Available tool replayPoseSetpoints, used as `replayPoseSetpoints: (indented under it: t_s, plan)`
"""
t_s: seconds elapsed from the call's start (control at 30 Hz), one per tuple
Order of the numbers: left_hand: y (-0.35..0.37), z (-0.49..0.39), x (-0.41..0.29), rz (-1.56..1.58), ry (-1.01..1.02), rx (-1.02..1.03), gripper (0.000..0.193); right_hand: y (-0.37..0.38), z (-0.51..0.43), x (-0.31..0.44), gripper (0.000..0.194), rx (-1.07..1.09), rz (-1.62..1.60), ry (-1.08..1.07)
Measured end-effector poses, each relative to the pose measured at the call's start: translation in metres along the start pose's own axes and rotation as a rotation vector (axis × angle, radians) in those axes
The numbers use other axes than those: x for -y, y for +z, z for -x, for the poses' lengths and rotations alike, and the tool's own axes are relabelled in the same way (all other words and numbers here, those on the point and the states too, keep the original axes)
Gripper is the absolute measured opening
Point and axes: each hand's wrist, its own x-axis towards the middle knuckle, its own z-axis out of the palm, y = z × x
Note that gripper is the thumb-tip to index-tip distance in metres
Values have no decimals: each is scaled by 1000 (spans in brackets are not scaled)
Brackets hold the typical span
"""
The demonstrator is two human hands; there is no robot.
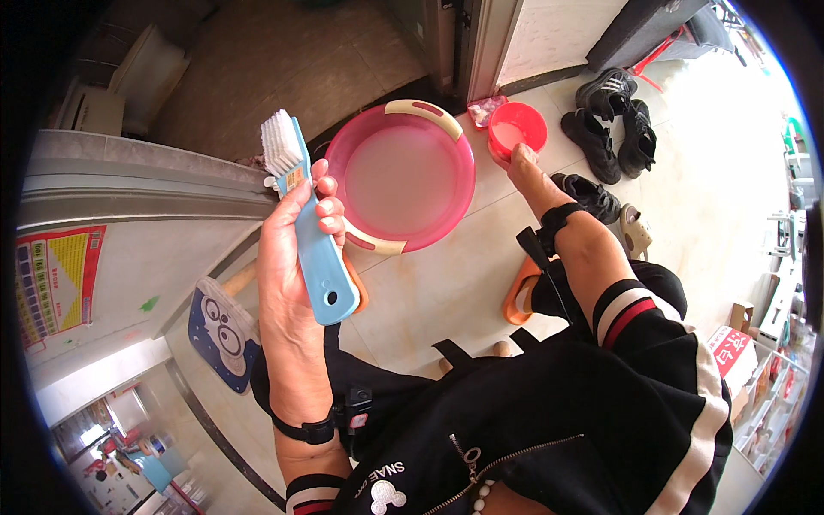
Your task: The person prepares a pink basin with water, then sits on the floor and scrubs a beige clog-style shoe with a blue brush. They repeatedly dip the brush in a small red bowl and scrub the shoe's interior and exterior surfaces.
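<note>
My left hand grips a light blue scrub brush by its handle. Its white bristles face up and to the left, and a small label sits near the head. My right hand reaches out and holds a small red plastic cup at its near side. Something pale lies inside the cup; whether it is liquid cannot be told. Between my hands, on the tiled floor, stands a pink plastic basin with cream handles. Cloudy, whitish water fills part of it.
Several black shoes and a beige clog rest on the floor at right. A pink packet lies behind the cup, near the door frame. To the left are a low stool with a cartoon seat and a wall poster.
</note>
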Motion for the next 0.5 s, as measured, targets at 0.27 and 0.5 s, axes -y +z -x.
replayPoseSetpoints:
  t_s: [0.27,0.5]
  plan:
    - [0,-3,-1,-2,12,1,20,-4,18,-7,45,3,21,-23]
    - [-16,-29,28,-185,158,-55,29,33,95,0,33,149,292,54]
